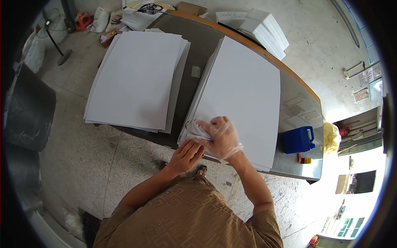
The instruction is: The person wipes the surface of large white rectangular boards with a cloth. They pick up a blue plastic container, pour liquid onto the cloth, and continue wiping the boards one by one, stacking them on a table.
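Two stacks of large white sheets lie on a dark-topped table. Over the near left corner of the right stack (244, 82), my right hand (223, 138) wears a clear plastic glove and closes around a crumpled white cloth (198, 129). My left hand (186, 157) is bare, its fingers stretched toward the near edge of that stack, right beside the cloth. Its fingertips are partly hidden by the gloved hand, and I cannot tell whether they press on the sheets. The left stack (136, 78) has slightly uneven edges, and neither hand touches it.
A blue jug (298, 139) stands on the table's right end (289, 165), with a small yellow and red item (305, 160) near it. White foam-like slabs (264, 31) lean beyond the far edge. Dark plastic-wrapped bins (31, 109) stand at left, near a thin stand (58, 45).
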`<state>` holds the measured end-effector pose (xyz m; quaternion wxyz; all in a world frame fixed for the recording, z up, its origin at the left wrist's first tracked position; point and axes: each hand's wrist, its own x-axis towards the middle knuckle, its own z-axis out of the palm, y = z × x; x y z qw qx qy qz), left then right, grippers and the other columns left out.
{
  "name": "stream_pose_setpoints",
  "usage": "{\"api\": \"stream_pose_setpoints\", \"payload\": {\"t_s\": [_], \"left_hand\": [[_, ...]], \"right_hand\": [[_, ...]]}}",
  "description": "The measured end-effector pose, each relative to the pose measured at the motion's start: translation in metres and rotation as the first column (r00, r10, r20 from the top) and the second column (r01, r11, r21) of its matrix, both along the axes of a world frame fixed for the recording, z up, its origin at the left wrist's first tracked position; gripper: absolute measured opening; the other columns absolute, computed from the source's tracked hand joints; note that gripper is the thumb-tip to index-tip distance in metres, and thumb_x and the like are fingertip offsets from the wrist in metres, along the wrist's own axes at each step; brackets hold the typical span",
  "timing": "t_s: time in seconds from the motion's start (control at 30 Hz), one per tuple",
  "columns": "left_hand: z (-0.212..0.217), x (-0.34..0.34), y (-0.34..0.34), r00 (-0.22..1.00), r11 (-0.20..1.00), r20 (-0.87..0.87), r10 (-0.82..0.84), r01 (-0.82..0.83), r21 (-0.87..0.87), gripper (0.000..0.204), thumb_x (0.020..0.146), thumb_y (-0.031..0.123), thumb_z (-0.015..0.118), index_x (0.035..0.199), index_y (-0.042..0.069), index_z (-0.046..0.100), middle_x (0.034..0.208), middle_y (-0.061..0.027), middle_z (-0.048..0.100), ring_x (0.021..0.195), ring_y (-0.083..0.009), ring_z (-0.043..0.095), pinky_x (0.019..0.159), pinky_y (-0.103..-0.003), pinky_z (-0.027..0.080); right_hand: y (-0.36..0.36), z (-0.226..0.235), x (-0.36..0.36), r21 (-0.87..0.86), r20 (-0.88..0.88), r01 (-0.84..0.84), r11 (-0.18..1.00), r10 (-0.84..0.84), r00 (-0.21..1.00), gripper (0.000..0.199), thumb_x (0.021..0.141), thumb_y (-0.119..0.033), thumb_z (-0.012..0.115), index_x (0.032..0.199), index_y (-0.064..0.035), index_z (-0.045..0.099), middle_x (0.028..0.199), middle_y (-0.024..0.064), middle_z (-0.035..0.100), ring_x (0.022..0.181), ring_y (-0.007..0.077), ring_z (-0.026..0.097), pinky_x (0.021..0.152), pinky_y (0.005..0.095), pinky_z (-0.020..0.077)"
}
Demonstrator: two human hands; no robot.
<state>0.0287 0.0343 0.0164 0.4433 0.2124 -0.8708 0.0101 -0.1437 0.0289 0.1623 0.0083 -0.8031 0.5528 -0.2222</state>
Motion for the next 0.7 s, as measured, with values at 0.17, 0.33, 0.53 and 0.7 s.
{"api": "stream_pose_setpoints", "payload": {"t_s": [0.17,0.33,0.53,0.7], "left_hand": [[-0.02,-0.009,-0.005,0.995,0.999,-0.097,-0.033,0.031,-0.027,0.033,0.085,0.028,0.074,0.109,0.008,0.066,0.117,-0.0084,0.056,0.111,-0.0259,0.056,0.102,-0.043,0.046],[-0.013,-0.015,-0.007,0.992,1.0,-0.128,-0.016,0.015,-0.007,0.035,0.085,0.032,0.073,0.11,0.011,0.064,0.113,-0.0059,0.056,0.106,-0.0233,0.057,0.093,-0.04,0.047],[-0.008,-0.019,-0.013,0.989,0.998,-0.144,0.018,-0.028,-0.064,0.03,0.084,0.035,0.074,0.105,0.016,0.063,0.108,-0.0039,0.054,0.098,-0.0189,0.057,0.083,-0.034,0.048],[-0.015,-0.008,-0.008,0.997,0.994,-0.064,0.042,-0.048,-0.1,0.028,0.078,0.03,0.076,0.101,0.023,0.062,0.1,0.0004,0.053,0.094,-0.0157,0.056,0.076,-0.028,0.049]], "right_hand": [[-0.009,-0.026,-0.003,0.02,-0.066,-0.055,0.998,0.056,0.996,0.052,0.072,-0.032,0.082,0.118,-0.0136,0.068,0.091,0.012,0.058,0.079,0.0277,0.057,0.072,0.0412,0.0492],[-0.055,-0.031,-0.033,0.045,-0.178,0.081,0.996,-0.071,0.981,0.047,0.08,-0.034,0.075,0.124,-0.0192,0.065,0.097,0.0111,0.058,0.091,0.0289,0.057,0.08,0.0421,0.0481],[-0.205,-0.035,-0.125,0.015,-0.31,0.238,0.971,-0.222,0.925,0.048,0.089,-0.045,0.066,0.129,-0.0183,0.063,0.098,0.0157,0.064,0.094,0.0329,0.061,0.087,0.0414,0.0497],[-0.351,-0.036,-0.205,0.001,-0.361,0.374,0.927,-0.348,0.865,0.054,0.094,-0.052,0.055,0.132,-0.0145,0.061,0.107,0.0203,0.067,0.101,0.0345,0.065,0.091,0.0402,0.0499]]}}
